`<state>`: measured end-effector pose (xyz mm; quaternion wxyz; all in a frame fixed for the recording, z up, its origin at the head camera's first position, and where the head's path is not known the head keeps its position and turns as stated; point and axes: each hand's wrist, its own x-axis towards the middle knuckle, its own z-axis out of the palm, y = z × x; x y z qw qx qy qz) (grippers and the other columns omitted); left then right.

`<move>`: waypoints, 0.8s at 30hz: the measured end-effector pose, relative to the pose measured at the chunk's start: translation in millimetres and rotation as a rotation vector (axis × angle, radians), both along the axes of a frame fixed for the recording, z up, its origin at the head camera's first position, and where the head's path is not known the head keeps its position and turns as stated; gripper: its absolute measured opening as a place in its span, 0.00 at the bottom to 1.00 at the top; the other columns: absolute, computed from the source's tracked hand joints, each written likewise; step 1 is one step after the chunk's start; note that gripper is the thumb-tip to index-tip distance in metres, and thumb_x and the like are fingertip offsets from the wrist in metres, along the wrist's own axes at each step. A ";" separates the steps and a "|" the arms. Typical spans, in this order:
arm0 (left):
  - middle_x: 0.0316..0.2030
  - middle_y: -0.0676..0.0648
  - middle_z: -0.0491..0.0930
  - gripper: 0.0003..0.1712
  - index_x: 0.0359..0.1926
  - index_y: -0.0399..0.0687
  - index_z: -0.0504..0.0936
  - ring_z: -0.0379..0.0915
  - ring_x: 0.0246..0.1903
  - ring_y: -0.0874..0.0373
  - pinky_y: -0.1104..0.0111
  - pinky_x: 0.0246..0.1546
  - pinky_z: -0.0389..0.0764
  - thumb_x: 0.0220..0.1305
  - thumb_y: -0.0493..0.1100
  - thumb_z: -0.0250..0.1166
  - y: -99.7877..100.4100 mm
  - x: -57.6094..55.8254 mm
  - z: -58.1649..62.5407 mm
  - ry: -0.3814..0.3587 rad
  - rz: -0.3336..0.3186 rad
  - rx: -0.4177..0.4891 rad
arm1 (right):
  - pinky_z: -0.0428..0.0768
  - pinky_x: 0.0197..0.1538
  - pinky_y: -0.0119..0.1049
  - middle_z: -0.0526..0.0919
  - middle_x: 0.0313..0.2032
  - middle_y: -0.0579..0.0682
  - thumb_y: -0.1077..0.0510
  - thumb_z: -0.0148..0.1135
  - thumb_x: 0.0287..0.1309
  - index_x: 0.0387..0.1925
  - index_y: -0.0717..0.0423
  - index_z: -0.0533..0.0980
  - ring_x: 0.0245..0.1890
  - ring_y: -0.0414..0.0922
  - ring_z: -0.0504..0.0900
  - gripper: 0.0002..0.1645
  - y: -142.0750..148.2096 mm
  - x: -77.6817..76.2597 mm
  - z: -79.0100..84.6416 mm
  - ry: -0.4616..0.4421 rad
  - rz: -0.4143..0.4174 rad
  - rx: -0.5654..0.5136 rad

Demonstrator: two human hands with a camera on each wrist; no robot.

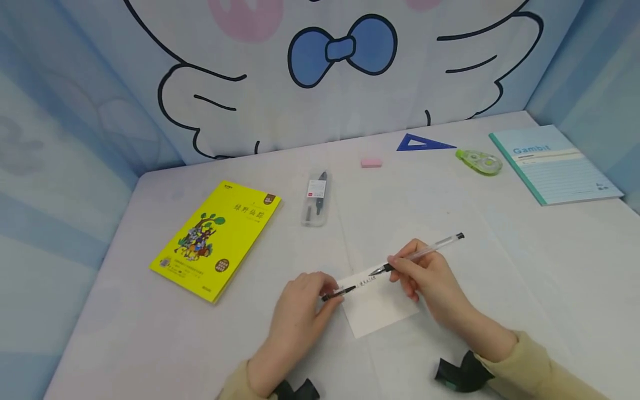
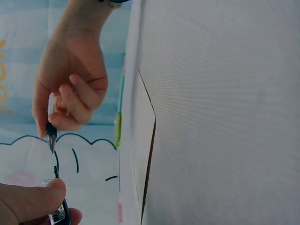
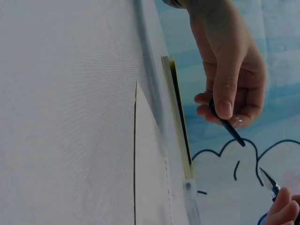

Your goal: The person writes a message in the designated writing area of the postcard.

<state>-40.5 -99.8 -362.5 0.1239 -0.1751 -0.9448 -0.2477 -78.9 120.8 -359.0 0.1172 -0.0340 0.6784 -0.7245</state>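
Note:
My left hand (image 1: 297,311) pinches a pen cap with a dark clip (image 1: 345,291) between thumb and fingers, over the left edge of a small white paper (image 1: 380,314). A gel pen (image 1: 435,247) with a clear barrel and black end is in my right hand (image 1: 435,283), gripped near its black front section. Its bare metal tip points left toward the cap, with a small gap between them in the left wrist view. Small dark handwriting runs along the paper's upper edge. In both wrist views the hands are raised above the table.
Left lies a yellow book (image 1: 215,241). Farther back are a clear case holding a compass (image 1: 315,200), a pink eraser (image 1: 371,163), a blue set square (image 1: 425,145) and green correction tape (image 1: 479,163). A light-blue notebook (image 1: 560,166) lies at the back right.

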 end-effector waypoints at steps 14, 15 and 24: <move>0.27 0.55 0.79 0.12 0.35 0.51 0.77 0.70 0.27 0.65 0.74 0.28 0.68 0.50 0.46 0.71 10.2 0.1 0.5 0.022 -0.023 0.060 | 0.63 0.12 0.31 0.80 0.20 0.42 0.61 0.58 0.59 0.29 0.51 0.70 0.11 0.35 0.64 0.06 -10.6 4.1 -0.2 0.089 0.141 0.032; 0.27 0.56 0.79 0.12 0.35 0.51 0.77 0.70 0.27 0.65 0.74 0.28 0.68 0.50 0.46 0.71 10.6 0.2 -0.1 0.028 -0.026 0.064 | 0.63 0.12 0.31 0.80 0.20 0.42 0.61 0.59 0.58 0.29 0.50 0.70 0.11 0.35 0.64 0.06 -10.8 4.3 -0.2 0.090 0.143 0.035; 0.26 0.56 0.78 0.13 0.34 0.52 0.77 0.70 0.26 0.65 0.74 0.27 0.68 0.49 0.45 0.71 12.6 1.6 -2.9 0.075 -0.027 0.080 | 0.64 0.12 0.30 0.80 0.20 0.42 0.61 0.59 0.58 0.29 0.52 0.70 0.11 0.35 0.65 0.06 -13.1 4.0 -1.5 0.097 0.164 0.059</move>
